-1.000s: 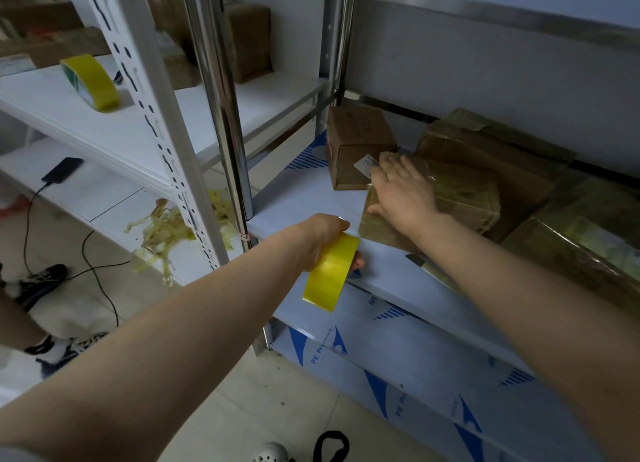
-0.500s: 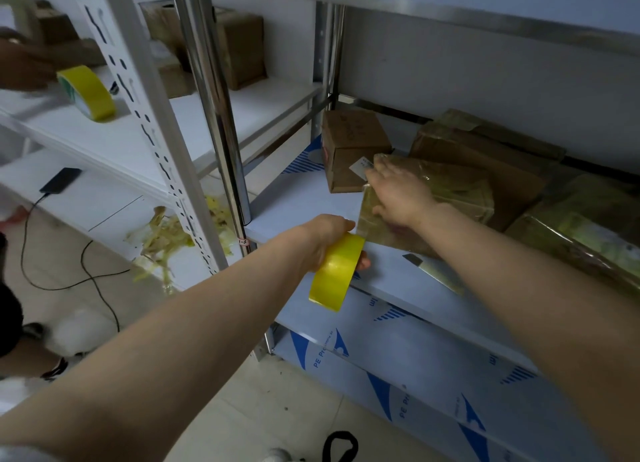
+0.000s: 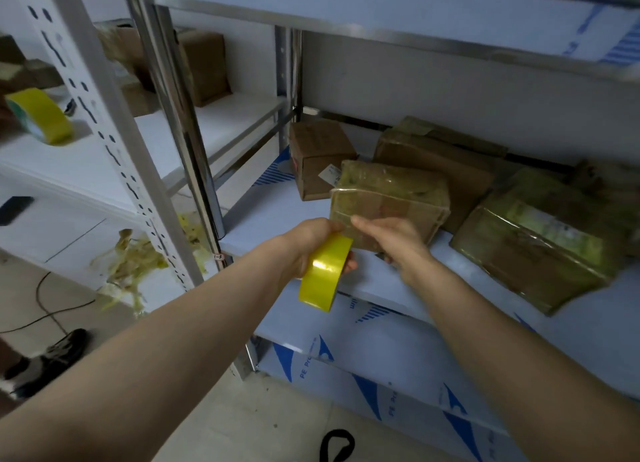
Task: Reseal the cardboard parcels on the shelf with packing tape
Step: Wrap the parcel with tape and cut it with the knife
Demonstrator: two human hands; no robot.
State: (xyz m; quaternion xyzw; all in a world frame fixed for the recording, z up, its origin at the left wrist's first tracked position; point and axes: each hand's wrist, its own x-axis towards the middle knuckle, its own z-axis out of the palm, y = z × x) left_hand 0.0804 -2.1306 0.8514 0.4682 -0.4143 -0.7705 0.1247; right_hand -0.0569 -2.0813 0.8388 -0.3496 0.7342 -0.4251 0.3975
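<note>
Your left hand (image 3: pixel 311 245) grips tape roll (image 3: pixel 325 274), close by, likely ready for strip; right hand (image 3: pixel 393 241) grips parcel (image 3: pixel 389 194) near edge, steadying it on shelf (image 3: pixel 277 219).

The tape roll (image 3: pixel 323 276) in my left hand (image 3: pixel 310 243) is glossy bright yellow. The parcel (image 3: pixel 388 198) at my right hand (image 3: pixel 393 241) is brown cardboard under a yellow-green sheen. The shelf (image 3: pixel 374 283) is pale with blue stripes and triangles. The small box (image 3: pixel 318 156) behind is plain brown. The second roll (image 3: pixel 40 115) is yellow too.
</note>
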